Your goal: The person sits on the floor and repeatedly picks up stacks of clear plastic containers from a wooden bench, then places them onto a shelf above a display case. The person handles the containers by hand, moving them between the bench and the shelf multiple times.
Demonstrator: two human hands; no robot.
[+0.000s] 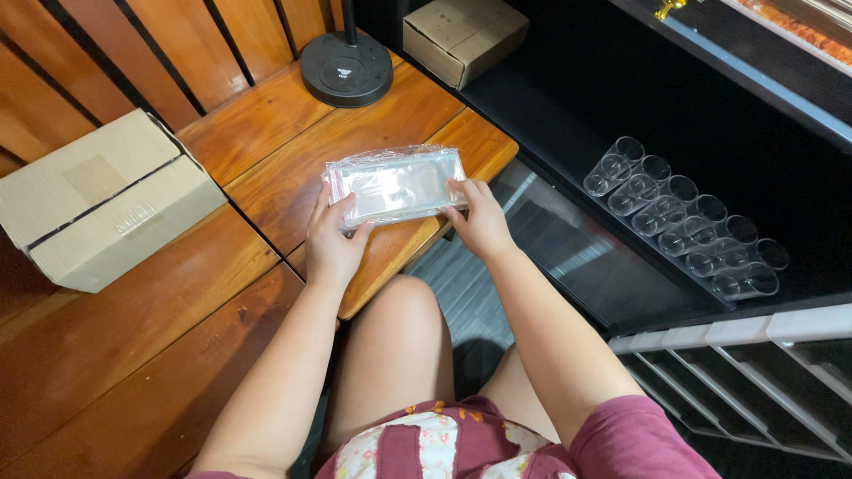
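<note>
A flat rectangular pack wrapped in clear shiny plastic (397, 184) lies over the wooden table (266, 124) near its front corner. My left hand (330, 239) grips the pack's left end, thumb on top. At the right end my right hand (480, 219) holds it, with fingers curled around the edge. Both forearms reach up from my lap, where maroon sleeves and a patterned garment show.
A closed cardboard box (102, 200) sits at the table's left. A smaller cardboard box (463, 35) and a black round lamp base (346, 69) stand at the back. Several clear plastic cups (683, 217) lie in a row on a dark shelf to the right, above white dividers (754, 355).
</note>
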